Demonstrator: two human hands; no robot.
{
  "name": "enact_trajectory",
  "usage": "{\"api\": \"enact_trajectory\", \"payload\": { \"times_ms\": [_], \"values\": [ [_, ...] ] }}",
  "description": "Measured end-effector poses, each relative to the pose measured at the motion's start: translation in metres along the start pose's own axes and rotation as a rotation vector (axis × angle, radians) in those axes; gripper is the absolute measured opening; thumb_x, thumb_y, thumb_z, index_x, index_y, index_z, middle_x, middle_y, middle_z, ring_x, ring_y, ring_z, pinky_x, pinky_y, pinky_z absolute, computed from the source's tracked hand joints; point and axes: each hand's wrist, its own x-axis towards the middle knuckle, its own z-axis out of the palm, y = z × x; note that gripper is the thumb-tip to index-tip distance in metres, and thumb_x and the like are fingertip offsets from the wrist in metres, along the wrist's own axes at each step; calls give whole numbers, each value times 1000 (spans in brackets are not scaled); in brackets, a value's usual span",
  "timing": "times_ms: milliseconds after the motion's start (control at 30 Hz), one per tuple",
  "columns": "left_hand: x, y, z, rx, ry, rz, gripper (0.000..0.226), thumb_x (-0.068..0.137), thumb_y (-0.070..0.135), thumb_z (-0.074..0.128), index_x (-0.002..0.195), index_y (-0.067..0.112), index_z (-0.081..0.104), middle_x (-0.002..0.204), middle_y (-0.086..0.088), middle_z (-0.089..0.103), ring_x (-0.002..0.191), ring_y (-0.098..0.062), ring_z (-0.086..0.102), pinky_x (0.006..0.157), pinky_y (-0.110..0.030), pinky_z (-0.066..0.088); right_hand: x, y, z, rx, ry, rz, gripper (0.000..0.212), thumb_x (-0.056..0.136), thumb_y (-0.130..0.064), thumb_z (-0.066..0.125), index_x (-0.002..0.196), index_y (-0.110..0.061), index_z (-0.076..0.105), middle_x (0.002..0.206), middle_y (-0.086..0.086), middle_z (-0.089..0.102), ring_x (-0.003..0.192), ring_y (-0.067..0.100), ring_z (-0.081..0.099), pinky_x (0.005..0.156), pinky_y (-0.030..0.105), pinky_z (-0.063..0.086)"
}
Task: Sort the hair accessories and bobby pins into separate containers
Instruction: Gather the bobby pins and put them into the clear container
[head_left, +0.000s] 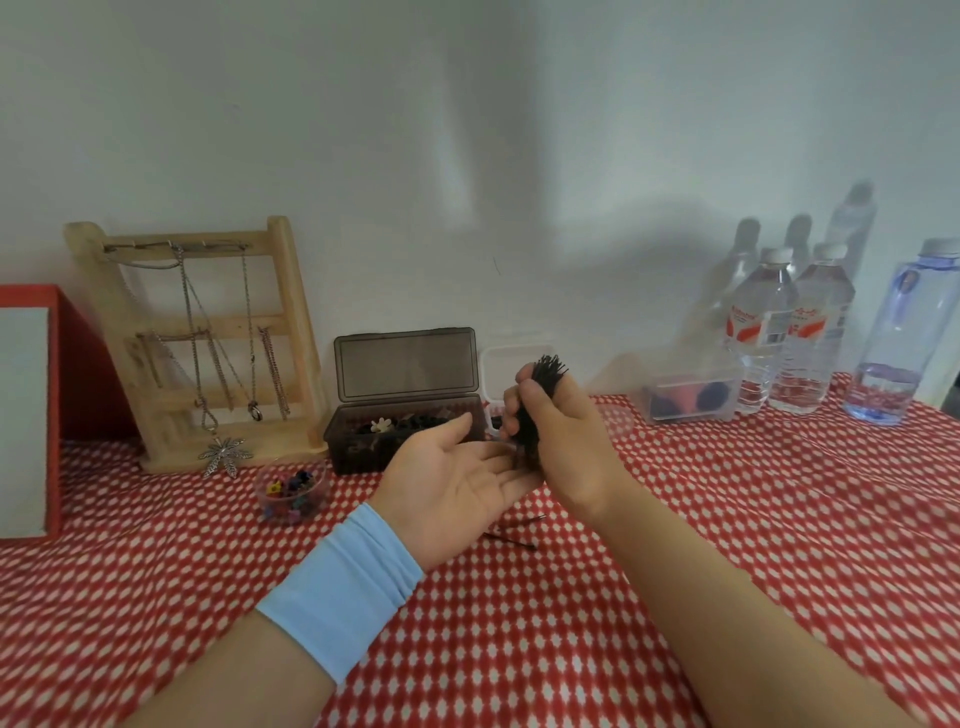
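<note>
My right hand (558, 431) grips an upright bundle of black bobby pins (545, 376), whose tips fan out above my fingers. My left hand (457, 480) lies palm up with straight fingers just under the bundle's lower end. Two loose bobby pins (514, 535) lie on the red patterned cloth below my hands. A dark box (400, 426) with its lid up holds dark hair accessories and a white flower piece. A small clear cup (292, 493) holds colourful mini clips. A small clear container (511, 374) stands partly hidden behind my right hand.
A wooden jewellery rack (202, 343) with chains stands at the back left beside a red box (31, 410). A clear tub (691, 397) with dark and pink items and several water bottles (779, 332) line the back right. The wall is close behind.
</note>
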Motion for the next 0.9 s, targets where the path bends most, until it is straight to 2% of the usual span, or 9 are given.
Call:
{"api": "enact_trajectory", "payload": {
  "times_ms": [67,200,367,467,533,600,767,833,900],
  "values": [
    [0,1,-1,-21,30,14,66,102,33,38,139,-21,28,135,-41,45,130,-48,45,114,-54,31,-1,3,2,-87,-22,-6,14,108,-12,42,106,-12,56,76,1,57,67,15,53,71,32,49],
    [-1,1,-1,-71,95,37,75,102,34,39,140,-26,15,138,-49,33,133,-54,37,116,-55,26,2,3,2,42,-24,-4,14,108,-10,41,105,-12,54,72,-3,53,65,12,48,64,30,45],
    [-2,2,3,-140,28,46,74,102,41,38,133,-26,32,133,-45,44,131,-50,40,115,-56,25,-3,7,0,-116,-118,32,15,108,-11,41,104,-12,55,73,-2,54,71,14,54,79,31,51],
    [0,0,-3,-134,47,62,72,101,41,39,132,-24,35,133,-41,47,130,-49,43,115,-56,26,-3,6,1,-166,-161,62,16,108,-11,40,101,-11,54,71,-4,52,67,10,52,73,25,49],
    [3,3,-5,51,143,48,69,101,44,38,130,-19,41,128,-25,55,123,-36,49,115,-50,30,-2,4,-1,-159,-185,94,17,109,-11,38,99,-11,52,71,-3,49,65,10,49,69,25,47],
    [2,9,-3,362,239,76,58,101,47,36,123,-4,51,105,-12,60,97,-24,53,104,-39,37,-2,3,-4,-74,-213,160,16,109,-11,38,100,-10,51,72,-2,48,64,12,47,65,25,47],
    [6,26,14,1140,258,398,27,102,43,42,106,28,65,95,16,69,78,14,64,71,-7,49,3,1,-11,87,-285,374,12,108,-14,44,105,-8,54,75,2,51,66,15,47,62,29,43],
    [12,36,10,1381,242,328,34,96,54,49,109,33,71,102,8,72,88,4,69,85,-18,54,8,0,-12,33,-296,407,13,107,-14,46,105,-6,56,75,3,52,65,16,48,61,30,42],
    [13,45,6,1657,136,380,40,100,52,36,130,41,60,128,11,65,117,1,59,105,-20,40,15,-6,-16,-25,-316,451,13,107,-14,46,107,-5,55,73,3,51,63,16,47,60,29,41]
  ]
}}
